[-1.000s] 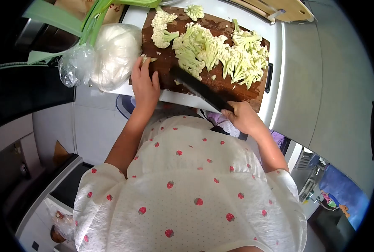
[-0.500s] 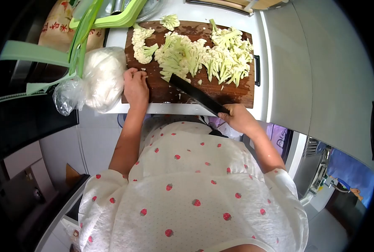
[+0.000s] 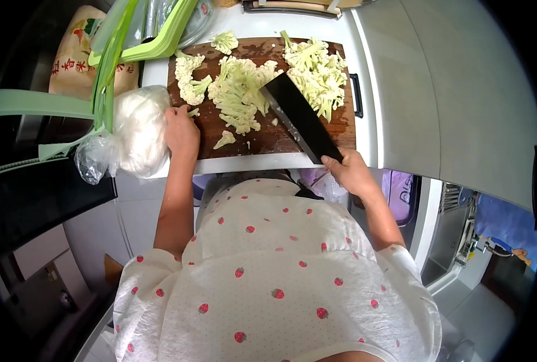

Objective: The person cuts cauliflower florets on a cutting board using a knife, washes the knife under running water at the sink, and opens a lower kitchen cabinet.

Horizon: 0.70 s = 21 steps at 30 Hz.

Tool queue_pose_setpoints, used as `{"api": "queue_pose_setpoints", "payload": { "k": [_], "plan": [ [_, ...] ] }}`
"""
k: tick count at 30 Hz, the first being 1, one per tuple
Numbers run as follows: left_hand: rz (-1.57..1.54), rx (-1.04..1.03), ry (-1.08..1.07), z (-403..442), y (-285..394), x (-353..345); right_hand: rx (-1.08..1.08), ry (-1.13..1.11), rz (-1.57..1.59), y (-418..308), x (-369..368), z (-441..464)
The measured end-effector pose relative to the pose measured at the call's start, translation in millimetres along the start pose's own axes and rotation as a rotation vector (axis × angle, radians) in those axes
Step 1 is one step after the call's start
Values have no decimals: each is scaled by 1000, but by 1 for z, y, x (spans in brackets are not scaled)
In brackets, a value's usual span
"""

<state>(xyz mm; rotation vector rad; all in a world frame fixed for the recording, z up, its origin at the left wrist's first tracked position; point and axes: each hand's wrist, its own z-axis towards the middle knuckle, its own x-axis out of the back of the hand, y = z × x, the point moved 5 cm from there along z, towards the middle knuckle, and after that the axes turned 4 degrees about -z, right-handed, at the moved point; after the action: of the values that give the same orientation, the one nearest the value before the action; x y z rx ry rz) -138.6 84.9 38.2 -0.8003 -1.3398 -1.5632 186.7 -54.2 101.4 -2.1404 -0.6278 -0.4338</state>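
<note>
In my right hand (image 3: 348, 172) is the handle of a broad dark cleaver (image 3: 301, 117), its blade slanting up and left over the wooden cutting board (image 3: 211, 142). The blade partly covers the right-hand heap of cut cauliflower (image 3: 316, 72). Another heap (image 3: 235, 90) lies in the middle of the board. My left hand (image 3: 182, 130) is at the board's left edge with curled fingers, a small cauliflower bit (image 3: 194, 112) at its fingertips; whether it is gripped is unclear. One small piece (image 3: 224, 140) lies near the front edge. Larger florets (image 3: 191, 81) are at the upper left.
A tied plastic bag with something white (image 3: 140, 130) touches the board's left side. Behind it are a green-rimmed basket (image 3: 159, 45), long green stalks (image 3: 106, 78) and a printed sack (image 3: 72, 60). A grey surface (image 3: 413, 90) borders the counter on the right.
The cleaver has moved up and right against the right-hand heap, its blade face now more visible. A small piece now shows near the front edge. The view has shifted, moving the board left and down.
</note>
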Motion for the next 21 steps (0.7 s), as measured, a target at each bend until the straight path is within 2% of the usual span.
{"api": "queue_pose_setpoints", "payload": {
  "k": [1,2,4,6,9,10,12,16,18,21],
  "plan": [
    [15,72,-86,1,0,-2,-2,6,5,5,0,0],
    [15,63,-87,1,3,0,0,21,39,14,1,1],
    [-201,-139,33,1,25,14,-3,49,85,21,2,1],
    [-410,-227,106,0,52,22,-45,73,117,28,3,-2],
    [-485,-456,83,12,99,17,-63,86,146,32,2,-6],
    [-491,-467,80,18,112,15,-67,97,151,35,1,-7],
    [-426,-340,-142,32,134,-3,16,146,205,37,2,-10],
    [-484,-469,-33,66,185,-34,-44,225,315,52,5,-18],
    [-163,-460,-192,85,208,-70,-59,263,316,54,8,-22],
    [3,-572,-186,92,229,-100,-78,306,318,59,9,-28]
  ]
}}
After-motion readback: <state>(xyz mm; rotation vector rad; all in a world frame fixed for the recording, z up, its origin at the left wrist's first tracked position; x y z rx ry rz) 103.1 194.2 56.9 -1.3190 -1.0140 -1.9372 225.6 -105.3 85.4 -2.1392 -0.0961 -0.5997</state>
